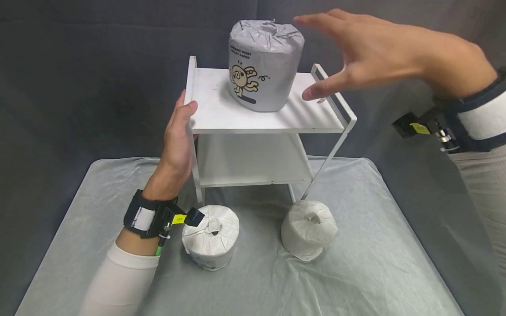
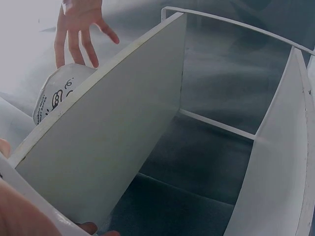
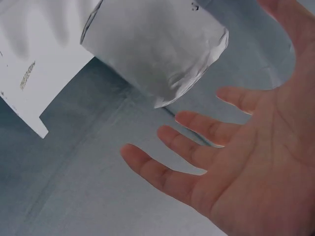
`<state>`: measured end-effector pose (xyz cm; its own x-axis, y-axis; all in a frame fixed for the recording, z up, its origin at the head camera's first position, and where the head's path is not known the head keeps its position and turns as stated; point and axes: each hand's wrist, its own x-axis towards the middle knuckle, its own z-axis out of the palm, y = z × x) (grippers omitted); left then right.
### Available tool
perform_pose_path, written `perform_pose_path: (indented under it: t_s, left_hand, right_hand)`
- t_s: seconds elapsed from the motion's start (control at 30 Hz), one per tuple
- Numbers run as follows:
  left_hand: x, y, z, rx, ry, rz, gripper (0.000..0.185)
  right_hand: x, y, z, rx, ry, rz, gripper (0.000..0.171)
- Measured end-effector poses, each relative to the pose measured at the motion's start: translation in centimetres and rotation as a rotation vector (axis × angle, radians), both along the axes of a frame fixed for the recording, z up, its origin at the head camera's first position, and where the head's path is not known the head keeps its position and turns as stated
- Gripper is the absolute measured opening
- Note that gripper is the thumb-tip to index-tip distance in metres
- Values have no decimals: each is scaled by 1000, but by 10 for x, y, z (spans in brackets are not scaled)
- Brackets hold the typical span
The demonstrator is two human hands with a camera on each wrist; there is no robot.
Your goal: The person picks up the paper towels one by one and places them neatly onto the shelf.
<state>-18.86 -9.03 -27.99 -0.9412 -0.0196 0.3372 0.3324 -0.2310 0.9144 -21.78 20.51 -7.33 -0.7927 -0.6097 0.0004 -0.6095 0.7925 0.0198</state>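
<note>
Your counter (image 1: 257, 285) has a pale grey-green, soft-sheen cloth over it, rounded at the far corners, rucked near the right side. Directly on it, closest to you: a squat white paper-wrapped left roll (image 1: 226, 243) and a matching right roll (image 1: 306, 232), both hole up, well apart. Behind them you've got a white two-tier flat-panel shelf unit (image 1: 253, 131); its feet are partly hidden, so can't tell if the rolls touch its legs. Top tier has raised side rails (image 1: 336, 98) and a scuff by the right one. On it, roughly mid-panel: one upright, cylindrical, white paper-wrapped roll with a yellow cartoon figure (image 1: 272, 74), apart from both rails.
</note>
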Motion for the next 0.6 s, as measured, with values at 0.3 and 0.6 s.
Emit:
perform_pose_path:
  t_s: [0.3,0.6]
  left_hand:
    - [-2,-1,0,24,28,-11,75]
    - [-2,-2,-1,32,27,-9,76]
  right_hand:
    - [26,-5,-4,-19,19,53,119]
    - [43,-12,-10,-1,39,90,118]
